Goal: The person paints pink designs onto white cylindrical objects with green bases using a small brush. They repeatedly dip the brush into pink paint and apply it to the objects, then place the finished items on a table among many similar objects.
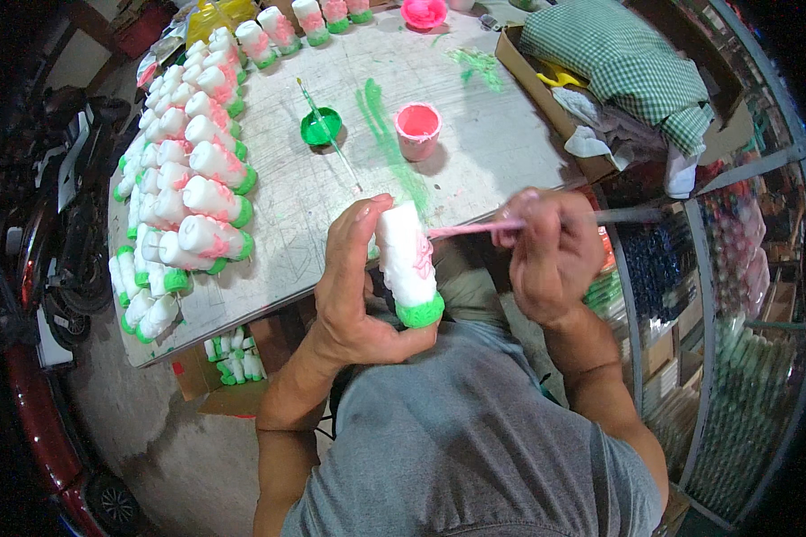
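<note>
My left hand (342, 295) grips a white candle (405, 246) with a moulded surface and a green base, tilted so the base points down toward me. Pink paint marks its right side. My right hand (553, 246), slightly blurred, is closed around a paintbrush (475, 228), whose pink tip meets the candle's right side. Beyond my hands on the table stands a small cup of pink paint (418, 132). To its left is a green paint dish (321, 128), with a second brush (342, 154) lying across it.
Rows of similar candles (208, 192) crowd the table's left side (282, 233). At the right edge, a cardboard box (519, 67) holds cloths and yellow-handled scissors (560, 75). A pink bowl (424, 12) stands at the back. Under the table, another box (233, 401) contains more candles. Shelves (703, 358) rise at right.
</note>
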`<state>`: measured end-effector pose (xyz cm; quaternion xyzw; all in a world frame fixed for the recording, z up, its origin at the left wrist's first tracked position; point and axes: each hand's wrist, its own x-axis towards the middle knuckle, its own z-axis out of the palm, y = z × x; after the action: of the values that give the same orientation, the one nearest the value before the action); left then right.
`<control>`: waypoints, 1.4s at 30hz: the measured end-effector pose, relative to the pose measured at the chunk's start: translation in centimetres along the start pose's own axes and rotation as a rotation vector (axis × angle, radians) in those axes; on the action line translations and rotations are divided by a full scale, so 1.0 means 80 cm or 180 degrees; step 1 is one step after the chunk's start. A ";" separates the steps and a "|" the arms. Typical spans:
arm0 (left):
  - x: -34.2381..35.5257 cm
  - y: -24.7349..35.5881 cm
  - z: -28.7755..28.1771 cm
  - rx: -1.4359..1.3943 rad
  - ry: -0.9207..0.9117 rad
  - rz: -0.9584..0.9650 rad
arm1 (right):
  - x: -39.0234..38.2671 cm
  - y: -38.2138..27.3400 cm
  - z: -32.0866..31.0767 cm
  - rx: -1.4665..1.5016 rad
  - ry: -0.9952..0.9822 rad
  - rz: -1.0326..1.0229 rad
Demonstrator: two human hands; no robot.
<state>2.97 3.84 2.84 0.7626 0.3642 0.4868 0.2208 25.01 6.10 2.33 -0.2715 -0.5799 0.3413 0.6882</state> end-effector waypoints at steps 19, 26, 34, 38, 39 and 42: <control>-0.004 -0.014 0.027 0.1305 0.0476 0.1000 | -0.019 -0.043 -0.007 -0.1405 -0.1401 -0.1197; -0.003 -0.014 0.030 0.1415 0.0445 0.0979 | -0.032 -0.008 -0.002 -0.0124 0.0029 0.0130; -0.003 -0.014 0.036 0.1286 0.0530 0.0935 | -0.025 -0.018 -0.011 -0.1000 -0.0394 -0.0456; 0.000 -0.007 0.037 0.1370 0.0532 0.0880 | -0.017 -0.041 -0.013 -0.1639 -0.1394 -0.1172; 0.001 -0.008 0.039 0.1395 0.0560 0.0902 | -0.021 -0.040 -0.012 -0.1612 -0.1297 -0.1275; 0.002 -0.008 0.043 0.1471 0.0583 0.0916 | -0.031 -0.033 -0.007 -0.1453 -0.1078 -0.1551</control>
<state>5.89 4.41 1.01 0.7894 0.3719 0.4841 -0.0641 25.72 2.55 2.71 -0.2117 -0.7942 0.0695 0.5653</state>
